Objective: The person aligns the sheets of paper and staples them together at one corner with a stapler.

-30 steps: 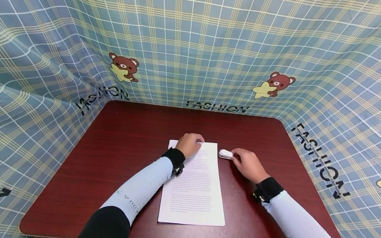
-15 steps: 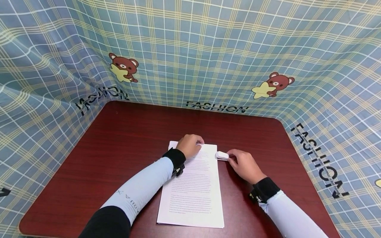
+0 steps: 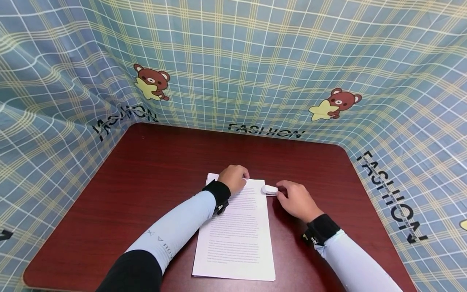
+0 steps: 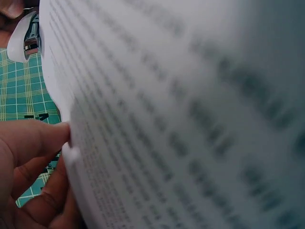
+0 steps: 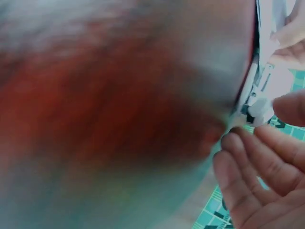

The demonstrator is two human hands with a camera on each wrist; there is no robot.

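Observation:
A stack of printed paper sheets point(image 3: 238, 243) lies on the table. At its far edge my left hand point(image 3: 232, 178) pinches the sheets; in the left wrist view the thumb of that hand point(image 4: 26, 162) presses on the paper's edge point(image 4: 119, 109). A small white stapler point(image 3: 270, 190) is at the stack's upper right corner, its front end overlapping the paper edge. My right hand point(image 3: 297, 199) grips its rear end between thumb and fingers. The right wrist view has the stapler point(image 5: 262, 109) beside my right thumb. Whether paper sits inside its mouth I cannot tell.
The dark red table point(image 3: 127, 194) has rounded corners. A blue checked cloth point(image 3: 219, 69) with bears and lettering rises behind it and along both sides. Black bands with small devices circle both wrists.
My right hand has moved left with the stapler, from beside the stack to its upper right corner. The left hand stays at the far edge, with the sheets shifted very slightly.

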